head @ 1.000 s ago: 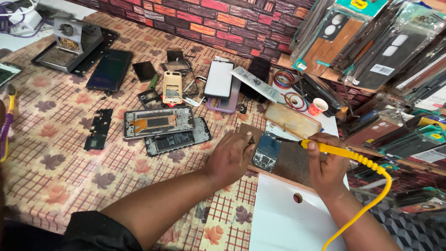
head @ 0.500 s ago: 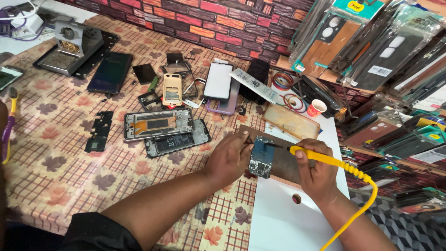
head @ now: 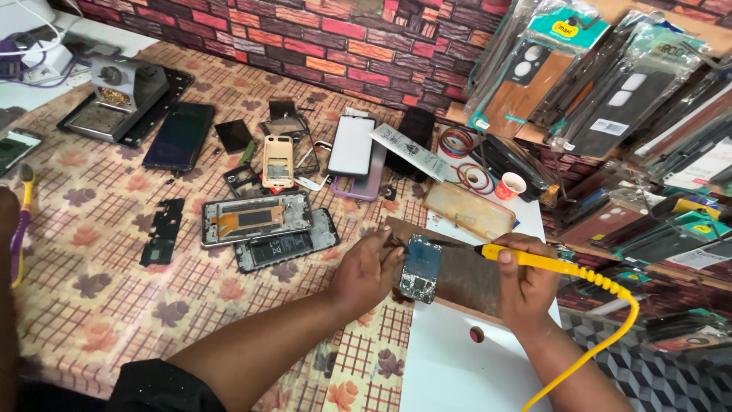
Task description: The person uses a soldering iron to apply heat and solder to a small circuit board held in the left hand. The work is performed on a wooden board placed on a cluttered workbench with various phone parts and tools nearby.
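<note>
Fingers of my left hand pinch down on the small circuit board, which has slid onto the wooden block near the surface's right edge. My right hand has dropped, gripping the yellow soldering iron; its tip now meets the board's top edge, just beside my left fingertips, so soldering looks underway.

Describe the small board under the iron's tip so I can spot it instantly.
Find the brown wooden block at the table's right edge. On its left end lies a small dark-blue circuit board, between the left hand and right hand. Unlike the phone frames nearby, it's bare.
</note>
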